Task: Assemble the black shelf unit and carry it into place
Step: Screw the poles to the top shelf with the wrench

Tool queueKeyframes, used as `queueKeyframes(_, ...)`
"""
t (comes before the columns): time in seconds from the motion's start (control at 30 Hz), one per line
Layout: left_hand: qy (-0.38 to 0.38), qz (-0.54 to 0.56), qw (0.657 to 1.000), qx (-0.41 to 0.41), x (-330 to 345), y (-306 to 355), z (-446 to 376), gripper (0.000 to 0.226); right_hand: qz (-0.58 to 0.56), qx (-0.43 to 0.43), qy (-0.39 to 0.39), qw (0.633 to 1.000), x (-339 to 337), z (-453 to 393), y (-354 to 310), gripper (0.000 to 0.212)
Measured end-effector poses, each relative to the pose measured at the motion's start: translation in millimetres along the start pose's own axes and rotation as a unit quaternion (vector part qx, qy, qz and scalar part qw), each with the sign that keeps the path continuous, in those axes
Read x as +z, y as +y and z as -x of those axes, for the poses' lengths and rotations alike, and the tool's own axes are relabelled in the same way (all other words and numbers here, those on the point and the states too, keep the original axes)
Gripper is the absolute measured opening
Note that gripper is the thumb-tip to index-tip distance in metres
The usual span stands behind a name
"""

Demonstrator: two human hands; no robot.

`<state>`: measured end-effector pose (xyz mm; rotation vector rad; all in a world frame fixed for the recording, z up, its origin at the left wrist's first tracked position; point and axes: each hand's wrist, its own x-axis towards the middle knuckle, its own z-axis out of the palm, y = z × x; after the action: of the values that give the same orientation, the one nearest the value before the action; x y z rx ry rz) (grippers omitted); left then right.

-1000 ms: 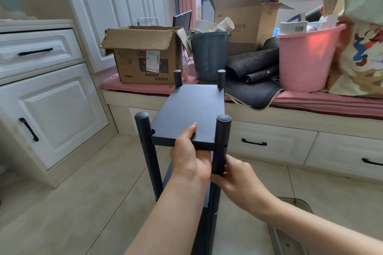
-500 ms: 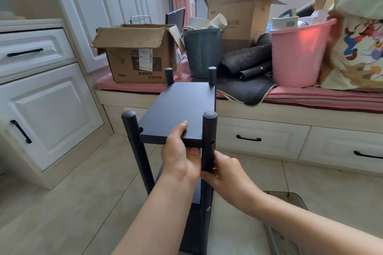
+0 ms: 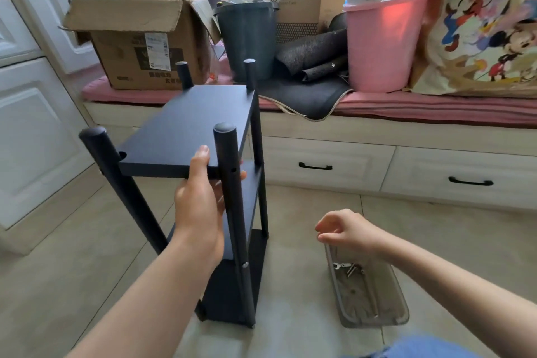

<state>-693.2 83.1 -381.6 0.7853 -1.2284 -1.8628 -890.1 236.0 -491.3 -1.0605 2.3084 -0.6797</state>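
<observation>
Head view: the black shelf unit (image 3: pixel 203 183) stands upright on the tiled floor (image 3: pixel 87 256), just in front of the window seat (image 3: pixel 319 128), with four round posts rising past its top board. The left hand (image 3: pixel 200 200) holds the near edge of the top board (image 3: pixel 189 128), thumb lying on the upper face and fingers curled under it, right beside the near right post (image 3: pixel 229 183); a fingertip shows past that post. The right hand (image 3: pixel 345 231) hangs free of the shelf, to its right, its grip loose with the fingers lightly curled and nothing in it. Directly below that hand a clear plastic tray (image 3: pixel 398 317) sits on the floor with a small wrench (image 3: pixel 341 265) and some screws at its far end. On the window seat's pink cushion stand a cardboard box (image 3: pixel 139 46), a dark bin (image 3: pixel 247 38) and a pink bucket (image 3: pixel 383 43).
</observation>
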Motion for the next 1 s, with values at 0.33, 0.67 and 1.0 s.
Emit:
queueKeyframes(0.33,-0.021,-0.003,0.998,0.059,5.5,-12.0,-3.1,0.033,0.046,0.156,-0.029,0.986,55.2,-31.8,166.0,0.018)
queueKeyframes(0.67,-0.053,0.022,0.995,0.082,18.4,-28.7,-5.4,0.052,0.116,0.211,-0.073,0.968,131.4,-82.7,238.7,0.034)
queueKeyframes(1.0,-0.127,0.003,0.987,0.094,29.4,-39.4,-10.7,0.055,0.178,0.164,-0.128,0.962,192.6,-91.8,215.0,0.083)
